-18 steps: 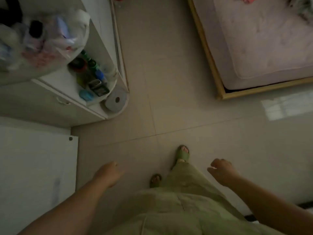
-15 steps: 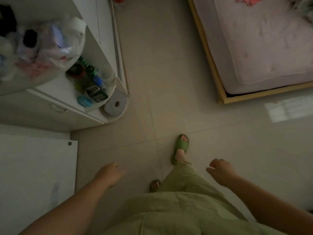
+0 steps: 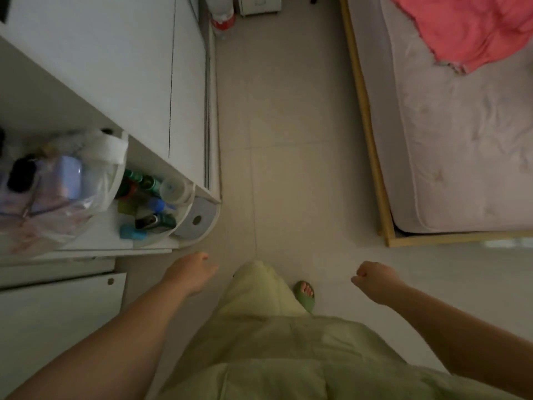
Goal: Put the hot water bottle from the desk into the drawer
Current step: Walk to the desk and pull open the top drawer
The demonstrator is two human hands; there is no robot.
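Note:
No hot water bottle and no desk show in this view. My left hand (image 3: pixel 190 272) hangs loosely curled over the floor, just below the rounded corner of a white shelf unit (image 3: pixel 184 246), and holds nothing. My right hand (image 3: pixel 375 280) is closed in a loose fist over bare floor, also holding nothing. A white drawer front (image 3: pixel 57 310) with a round screw cap lies at the lower left; it looks closed. My green trousers and one green slipper (image 3: pixel 304 293) are between the hands.
The shelf unit holds a plastic bag of items (image 3: pixel 54 192), small bottles (image 3: pixel 144 197) and a paper roll (image 3: pixel 196 219). A tall white cabinet (image 3: pixel 121 76) runs along the left. A bed (image 3: pixel 461 140) with a pink blanket (image 3: pixel 467 30) stands right. A water bottle (image 3: pixel 222 15) stands far ahead.
I have stepped forward: the shelf unit and bed have slid down and nearer in view. Both hands stay low and hold nothing; the left one now hangs beside the shelf corner.

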